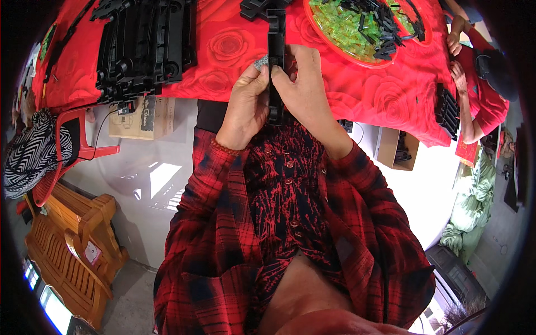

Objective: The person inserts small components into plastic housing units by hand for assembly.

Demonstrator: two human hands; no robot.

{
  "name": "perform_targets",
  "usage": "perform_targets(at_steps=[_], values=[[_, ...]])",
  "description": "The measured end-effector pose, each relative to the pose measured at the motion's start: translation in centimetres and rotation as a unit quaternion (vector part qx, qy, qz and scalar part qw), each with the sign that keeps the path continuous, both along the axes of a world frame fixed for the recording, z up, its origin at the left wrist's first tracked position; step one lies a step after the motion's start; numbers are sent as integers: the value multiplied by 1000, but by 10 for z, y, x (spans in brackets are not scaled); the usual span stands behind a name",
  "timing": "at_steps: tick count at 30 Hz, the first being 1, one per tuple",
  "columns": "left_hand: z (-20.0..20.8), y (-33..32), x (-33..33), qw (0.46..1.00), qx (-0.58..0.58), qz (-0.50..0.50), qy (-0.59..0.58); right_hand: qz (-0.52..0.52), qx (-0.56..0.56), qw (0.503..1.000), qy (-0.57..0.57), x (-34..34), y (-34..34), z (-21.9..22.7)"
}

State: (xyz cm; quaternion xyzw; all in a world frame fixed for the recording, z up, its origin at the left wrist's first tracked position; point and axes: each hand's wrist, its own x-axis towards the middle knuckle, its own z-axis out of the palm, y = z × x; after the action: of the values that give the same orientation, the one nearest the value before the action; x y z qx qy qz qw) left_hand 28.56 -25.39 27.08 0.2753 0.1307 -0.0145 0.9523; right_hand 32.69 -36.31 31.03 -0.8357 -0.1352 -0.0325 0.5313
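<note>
A long, narrow black plastic part with raised walls stands lengthwise between my hands over the table's near edge. My left hand grips its left side, fingers curled and thumb pressed in; grey patterned material shows at the fingertips, perhaps a finger wrap. From the right, my right hand closes on the same part, its thumb against the part's upper face. Whether a small piece lies under that thumb is hidden. More black plastic parts lie just beyond the held one.
Similar black parts are stacked left on the red rose-patterned tablecloth. A red basin at right holds small green-yellow and black pieces. Another person works at far right. A red chair and cardboard box stand at left.
</note>
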Motion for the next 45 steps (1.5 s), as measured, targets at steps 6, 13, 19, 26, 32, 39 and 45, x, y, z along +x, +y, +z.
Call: perform_targets(at_steps=[6, 13, 19, 26, 32, 39, 45], values=[[0, -1, 0, 1000, -17, 0, -14, -19, 17, 999, -26, 4, 3, -11], [-7, 1, 1, 999, 24, 10, -26, -3, -4, 999, -46, 2, 4, -1], [-4, -3, 0, 995, 89, 22, -32, -9, -35, 998, -41, 3, 2, -4], [-5, -8, -2, 997, 67, 37, 15, 31, -54, 998, -26, 9, -5, -18], [2, 0, 2, 996, 60, 48, 36, 14, -5, 999, -30, -8, 1, -10], [9, -3, 0, 996, 64, 56, 31, 45, -53, 988, -135, -4, -3, -5], [9, -2, 1, 990, 131, 46, -5, 44, -33, 993, -100, -1, -7, -10]])
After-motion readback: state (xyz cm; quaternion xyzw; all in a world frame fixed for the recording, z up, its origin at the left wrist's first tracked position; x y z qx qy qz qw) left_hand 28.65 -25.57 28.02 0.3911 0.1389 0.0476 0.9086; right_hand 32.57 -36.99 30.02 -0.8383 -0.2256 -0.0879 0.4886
